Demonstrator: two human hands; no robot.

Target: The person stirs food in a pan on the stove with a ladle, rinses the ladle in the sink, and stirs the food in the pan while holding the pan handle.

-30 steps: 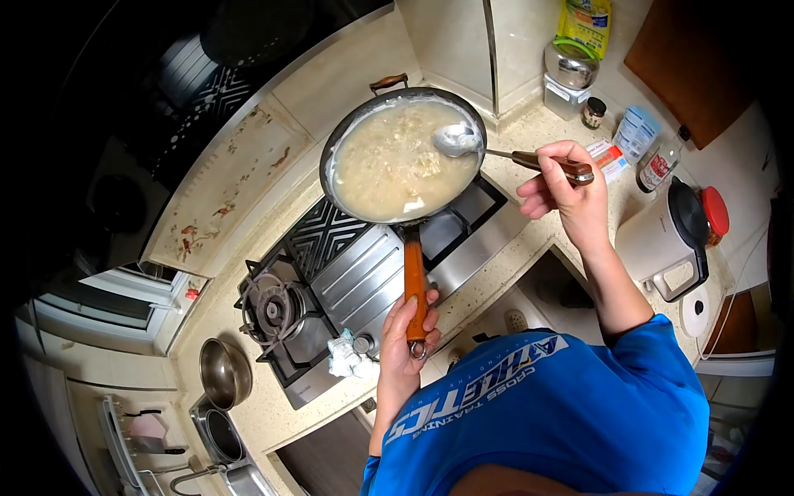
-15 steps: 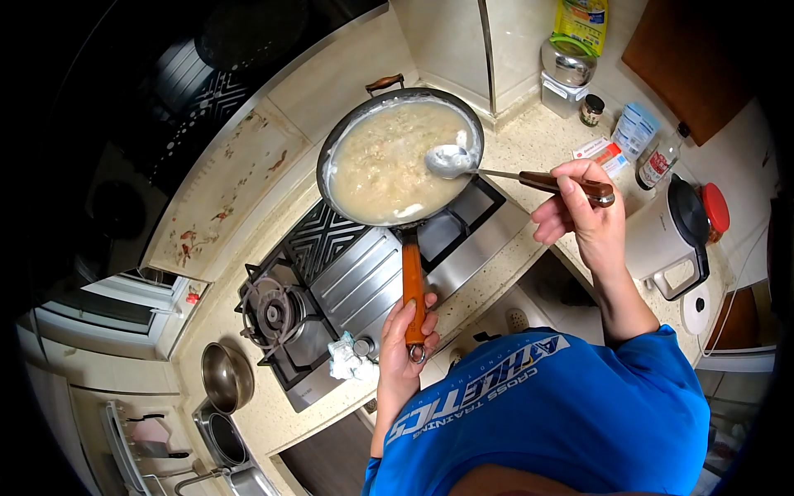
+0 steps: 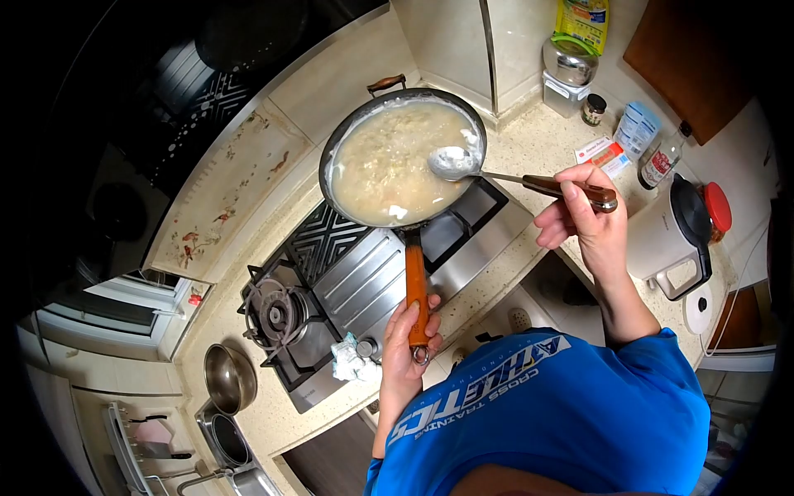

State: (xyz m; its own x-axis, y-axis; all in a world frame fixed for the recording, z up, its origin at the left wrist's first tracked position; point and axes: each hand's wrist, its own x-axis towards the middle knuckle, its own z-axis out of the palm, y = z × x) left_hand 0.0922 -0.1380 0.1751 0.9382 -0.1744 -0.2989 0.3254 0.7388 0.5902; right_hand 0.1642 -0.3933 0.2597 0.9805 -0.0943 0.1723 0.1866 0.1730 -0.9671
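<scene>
A dark wok (image 3: 327, 188) with a wooden handle sits over the right burner of the gas stove (image 3: 351, 285). Pale, cloudy liquid with soft lumps (image 3: 389, 153) fills most of it, and white foam clings to the rim. My left hand (image 3: 405, 335) is wrapped round the wok's orange-brown handle (image 3: 416, 281) near its ring end. Between the fingers of my right hand (image 3: 589, 211) is the dark wooden handle of a metal ladle (image 3: 453, 163). The ladle's bowl rests at the liquid's surface by the right side, with some whitish stuff in it.
A crumpled cloth (image 3: 354, 360) lies by the stove's front knob. Left are a bare burner (image 3: 277, 312) and a metal bowl (image 3: 229, 378) near the sink. On the right counter stand a white jug (image 3: 668, 236), a glass bottle (image 3: 662, 159), a small jar (image 3: 593, 109) and packets.
The ladle stays at the right side of the wok, its bowl tilting slightly. White foam patches have drifted on the liquid. Both hands keep their grips.
</scene>
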